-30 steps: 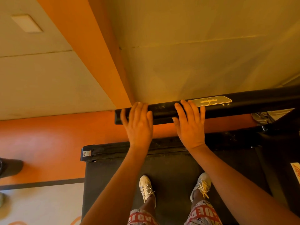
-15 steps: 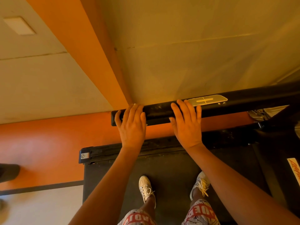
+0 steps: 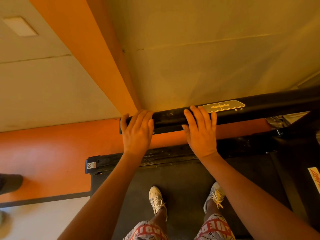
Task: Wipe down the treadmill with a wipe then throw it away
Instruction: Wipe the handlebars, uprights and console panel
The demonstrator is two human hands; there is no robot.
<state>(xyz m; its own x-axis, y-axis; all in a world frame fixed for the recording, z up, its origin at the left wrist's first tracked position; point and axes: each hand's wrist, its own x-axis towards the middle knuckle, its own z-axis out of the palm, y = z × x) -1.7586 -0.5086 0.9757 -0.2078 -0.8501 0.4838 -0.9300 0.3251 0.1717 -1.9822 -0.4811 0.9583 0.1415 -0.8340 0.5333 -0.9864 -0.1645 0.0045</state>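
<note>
1. Sticker (image 3: 91, 165) on the treadmill's (image 3: 173, 155) end corner, left of centre in the lower half: a barred circle beside print too small to read.
2. The left hand (image 3: 136, 130) sits at mid-frame on the very end of the black rail (image 3: 168, 118). Its fingers bend over the top and the thumb hooks round the end cap, so it grips the rail.
3. No wipe shows anywhere in the frame. It may lie under a palm, but I cannot tell.
4. My guess is that a wipe will be light, limp and damp and will bunch or slip off a round bar. It is best held flat under the fingers, with the thumb pinning one edge.
5. The rail looks hard, smooth and fixed, and it runs from mid-frame off the right edge. It probably turns slick once wet, so it needs firm pressure along its length.
6. The right hand (image 3: 200, 130) lies just right of centre, apart from the left hand. Its fingers are straight and close together and press flat across the rail, clamped on nothing.
7. A grey pad (image 3: 223, 106) is set in the rail just right of those fingertips. It carries a yellow cross mark and no words.
8. The belt (image 3: 183, 177) fills the lower middle of the frame, and the person stands on it in pale laced shoes.
9. The shorts (image 3: 216, 227) at the bottom edge carry red block letters, seen upside down and cut off, so no whole word reads.
10. A label (image 3: 315, 179) at the right edge has orange script that is cropped and unreadable.
</note>
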